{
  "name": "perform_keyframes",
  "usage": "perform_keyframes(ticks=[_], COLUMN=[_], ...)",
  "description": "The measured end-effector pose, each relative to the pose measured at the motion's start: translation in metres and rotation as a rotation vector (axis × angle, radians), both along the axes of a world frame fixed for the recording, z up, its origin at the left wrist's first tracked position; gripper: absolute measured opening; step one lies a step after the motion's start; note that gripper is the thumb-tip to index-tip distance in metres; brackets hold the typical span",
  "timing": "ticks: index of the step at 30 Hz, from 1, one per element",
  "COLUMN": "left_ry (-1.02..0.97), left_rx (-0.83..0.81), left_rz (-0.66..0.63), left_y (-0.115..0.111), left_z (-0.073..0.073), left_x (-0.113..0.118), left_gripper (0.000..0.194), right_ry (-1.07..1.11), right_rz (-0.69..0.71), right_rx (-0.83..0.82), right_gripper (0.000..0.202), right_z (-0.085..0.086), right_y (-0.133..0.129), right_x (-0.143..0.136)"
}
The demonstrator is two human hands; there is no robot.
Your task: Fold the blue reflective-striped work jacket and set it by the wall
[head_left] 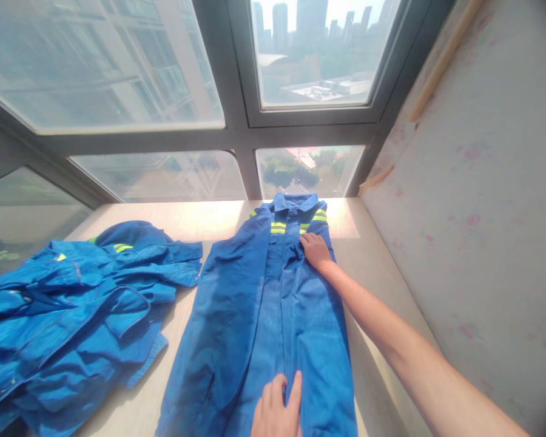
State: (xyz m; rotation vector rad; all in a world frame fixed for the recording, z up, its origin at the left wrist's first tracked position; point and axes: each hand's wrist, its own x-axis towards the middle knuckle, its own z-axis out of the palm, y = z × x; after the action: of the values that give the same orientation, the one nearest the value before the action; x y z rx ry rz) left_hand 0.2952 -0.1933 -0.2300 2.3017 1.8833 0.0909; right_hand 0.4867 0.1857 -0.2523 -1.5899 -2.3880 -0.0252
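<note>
A blue work jacket with yellow-green and silver stripes at the chest and shoulders lies front up, its collar towards the window and its sleeves folded in along the front. My right hand is at the chest just below the stripe, fingers closed on cloth that bunches up at the fingertips. Lower down, my left hand rests on the jacket near the bottom of the view, thumb and fingers apart. The picture's lower edge cuts off its wrist.
On the left lies a second, crumpled heap of blue clothing with yellow-green patches. Both garments are on a pale wooden surface. Grey-framed windows stand behind, and a flower-patterned wall borders the right side.
</note>
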Motion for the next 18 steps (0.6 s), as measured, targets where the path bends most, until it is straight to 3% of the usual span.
perform_keyframes(ticks=[3,6,10,13,18], left_ry=[-0.037,-0.089,-0.153,-0.177,-0.172], left_rx=[0.201,0.122,-0.017,-0.039,-0.038], left_rz=[-0.240,-0.447,-0.461,-0.416,-0.366], left_y=[0.018,0.033,0.041,0.039,0.031], left_z=[0.013,0.018,0.011,0.005,0.000], left_x=[0.008,0.024,0.055,0.076,0.089], left_gripper=[0.057,0.053,0.065,0.072,0.077], right_ry=[-0.011,-0.017,-0.023,-0.025,-0.021], right_rz=[0.037,0.062,0.084,0.052,-0.308], right_rx=[0.007,0.001,-0.017,-0.009,0.032], right_gripper=[0.035,0.036,0.038,0.040,0.059], right_z=[-0.002,0.000,0.006,0.006,-0.013], right_y=[-0.001,0.009,0.029,0.030,-0.003], right_x=[0.017,0.038,0.059,0.063,0.061])
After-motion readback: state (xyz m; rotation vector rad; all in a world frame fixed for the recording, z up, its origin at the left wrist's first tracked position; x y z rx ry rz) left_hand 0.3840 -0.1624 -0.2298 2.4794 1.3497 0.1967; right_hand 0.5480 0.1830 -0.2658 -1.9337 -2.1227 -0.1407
